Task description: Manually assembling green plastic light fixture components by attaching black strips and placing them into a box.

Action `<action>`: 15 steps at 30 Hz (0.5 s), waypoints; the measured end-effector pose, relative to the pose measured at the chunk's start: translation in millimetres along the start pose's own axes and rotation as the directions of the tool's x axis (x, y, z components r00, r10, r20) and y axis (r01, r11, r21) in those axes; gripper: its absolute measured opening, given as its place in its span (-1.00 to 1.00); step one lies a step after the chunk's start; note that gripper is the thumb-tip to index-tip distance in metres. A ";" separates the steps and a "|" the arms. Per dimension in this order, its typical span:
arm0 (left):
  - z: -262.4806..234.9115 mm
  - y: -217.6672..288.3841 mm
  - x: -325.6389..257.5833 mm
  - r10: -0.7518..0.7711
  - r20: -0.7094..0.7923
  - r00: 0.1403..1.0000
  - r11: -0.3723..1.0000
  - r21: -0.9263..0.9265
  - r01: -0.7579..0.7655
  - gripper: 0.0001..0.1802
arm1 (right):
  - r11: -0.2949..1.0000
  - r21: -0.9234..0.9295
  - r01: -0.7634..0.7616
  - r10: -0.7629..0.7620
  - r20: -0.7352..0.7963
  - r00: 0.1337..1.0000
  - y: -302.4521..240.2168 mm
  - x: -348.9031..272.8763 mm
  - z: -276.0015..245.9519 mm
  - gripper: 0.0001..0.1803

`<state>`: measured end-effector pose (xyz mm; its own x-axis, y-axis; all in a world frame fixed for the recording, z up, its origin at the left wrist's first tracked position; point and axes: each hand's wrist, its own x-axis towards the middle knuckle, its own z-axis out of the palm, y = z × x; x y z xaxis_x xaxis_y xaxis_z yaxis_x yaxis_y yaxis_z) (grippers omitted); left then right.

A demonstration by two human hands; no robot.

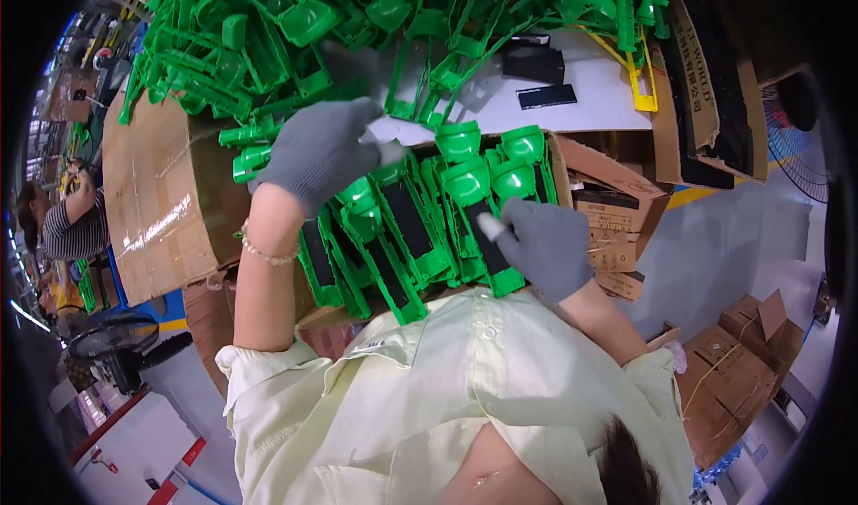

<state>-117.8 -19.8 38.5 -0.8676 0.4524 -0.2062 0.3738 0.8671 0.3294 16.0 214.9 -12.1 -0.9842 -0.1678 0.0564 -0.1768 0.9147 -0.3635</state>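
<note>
My left hand (326, 152), in a grey glove with pale fingertips, is raised over the left side of a packed row of green plastic parts (407, 219). Its thumb and fingers stand apart, slightly blurred, and nothing shows between them. My right hand (550, 246), gloved alike, rests at the row's right side. Its thumb lies on the black strip of one green plastic part (469, 188), with the other fingers curled and partly hidden. These parts have rounded cup-like heads and long bodies, several with black strips, and stand tilted in a cardboard box in front of my body.
A large heap of green parts (259, 40) covers the far side of a white table (590, 103). Black rectangular pieces (547, 96) and a yellow part (644, 89) lie there. Cardboard boxes (147, 201) flank both sides. Fans and another person (67, 214) are farther off.
</note>
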 end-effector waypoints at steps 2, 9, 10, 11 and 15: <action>5.2 0.1 29.7 -0.022 -0.078 0.997 0.999 0.024 0.024 -0.63 | 0.997 0.070 0.031 -0.032 0.007 0.999 1.5 6.2 -7.4 -0.66; 35.8 45.5 91.3 0.197 -0.498 0.845 0.975 0.012 -0.221 -0.83 | 0.977 0.088 -0.197 0.211 -0.200 0.957 54.4 54.4 -20.9 -0.69; 32.6 52.0 95.9 0.279 -0.578 0.767 0.956 0.091 -0.280 -0.89 | 0.968 0.107 -0.228 0.243 -0.161 0.957 60.3 59.2 -23.3 -0.69; 29.1 52.9 101.5 0.291 -0.587 0.755 0.952 0.103 -0.287 -0.89 | 0.969 0.106 -0.223 0.240 -0.180 0.954 65.0 60.4 -23.0 -0.69; -1.9 54.3 119.2 0.323 -0.759 0.565 0.921 0.114 -0.374 -0.90 | 0.957 0.102 -0.272 0.287 -0.182 0.941 75.4 56.8 -16.8 -0.66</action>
<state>-201.5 80.8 33.5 -0.6183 0.3777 0.6893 0.7057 0.6528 0.2753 -53.4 280.6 -20.7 -0.9781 0.1715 0.1183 0.0996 0.8836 -0.4575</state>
